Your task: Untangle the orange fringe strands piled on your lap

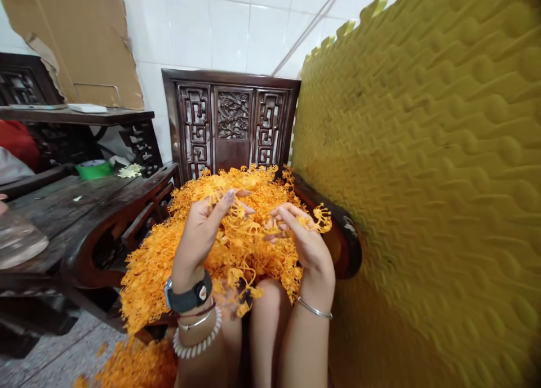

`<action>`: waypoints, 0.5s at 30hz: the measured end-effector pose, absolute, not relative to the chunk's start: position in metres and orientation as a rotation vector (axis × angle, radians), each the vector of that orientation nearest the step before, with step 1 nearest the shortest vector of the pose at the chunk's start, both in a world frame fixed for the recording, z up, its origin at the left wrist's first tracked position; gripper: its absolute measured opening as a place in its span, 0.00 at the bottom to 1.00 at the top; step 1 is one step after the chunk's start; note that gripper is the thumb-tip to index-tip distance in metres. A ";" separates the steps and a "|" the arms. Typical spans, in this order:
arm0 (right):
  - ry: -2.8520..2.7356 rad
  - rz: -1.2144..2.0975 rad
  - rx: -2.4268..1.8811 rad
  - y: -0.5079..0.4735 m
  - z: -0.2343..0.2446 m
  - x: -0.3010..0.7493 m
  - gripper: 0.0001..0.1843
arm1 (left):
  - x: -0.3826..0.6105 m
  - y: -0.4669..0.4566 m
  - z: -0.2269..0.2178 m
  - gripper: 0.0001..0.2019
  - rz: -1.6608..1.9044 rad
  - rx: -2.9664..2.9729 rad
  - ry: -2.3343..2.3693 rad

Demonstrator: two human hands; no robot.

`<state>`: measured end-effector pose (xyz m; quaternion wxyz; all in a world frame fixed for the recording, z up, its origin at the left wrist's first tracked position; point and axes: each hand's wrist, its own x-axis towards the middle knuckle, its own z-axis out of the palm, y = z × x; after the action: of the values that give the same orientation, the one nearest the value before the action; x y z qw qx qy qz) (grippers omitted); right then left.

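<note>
A big heap of orange plastic flower pieces [152, 275] fills the seat of the carved wooden chair before me. Above the heap, my left hand [211, 219] pinches an orange plastic flower piece [216, 190] between thumb and fingers. To its right, my right hand [296, 224] is closed on another orange flower piece [322, 218], whose branched end sticks out past the knuckles. Thin orange strands show between the two hands; whether they link the pieces I cannot tell. Some fingertips are hidden among the orange pieces.
A yellow textured foam mat [422, 179] stands upright along the right. Behind the heap rises the carved chair back [232, 151]. On the left, a dark wooden table [51, 202] bears a green tape roll [93, 169] and a clear plastic container [19, 239]. More orange pieces [135, 365] lie on the floor.
</note>
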<state>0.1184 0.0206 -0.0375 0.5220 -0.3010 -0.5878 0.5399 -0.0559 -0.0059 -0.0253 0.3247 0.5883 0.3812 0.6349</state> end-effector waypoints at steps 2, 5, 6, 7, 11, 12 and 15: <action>-1.288 1.246 -0.699 0.027 -0.040 0.121 0.08 | -0.059 -0.006 -0.027 0.18 1.686 1.508 1.001; -0.989 1.062 -0.680 0.036 -0.044 0.129 0.12 | -0.061 -0.004 -0.029 0.18 1.686 1.484 1.001; -0.894 1.009 -0.676 0.039 -0.046 0.133 0.13 | -0.061 -0.003 -0.030 0.18 1.673 1.498 1.000; -0.825 0.973 -0.676 0.041 -0.047 0.136 0.13 | -0.060 -0.002 -0.031 0.18 1.658 1.523 1.000; -0.815 0.969 -0.657 0.039 -0.046 0.141 0.15 | -0.055 0.004 -0.035 0.17 1.553 1.663 1.055; -0.815 0.966 -0.604 0.036 -0.044 0.142 0.15 | -0.054 0.006 -0.037 0.16 1.520 1.695 1.077; -0.660 0.857 -0.419 0.021 -0.036 0.146 0.17 | -0.051 0.011 -0.040 0.17 1.468 1.739 1.122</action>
<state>0.1461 0.0211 -0.0357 0.8365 -0.1977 -0.3118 0.4049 -0.0507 0.0108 -0.0400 0.2975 0.6543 0.4223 0.5523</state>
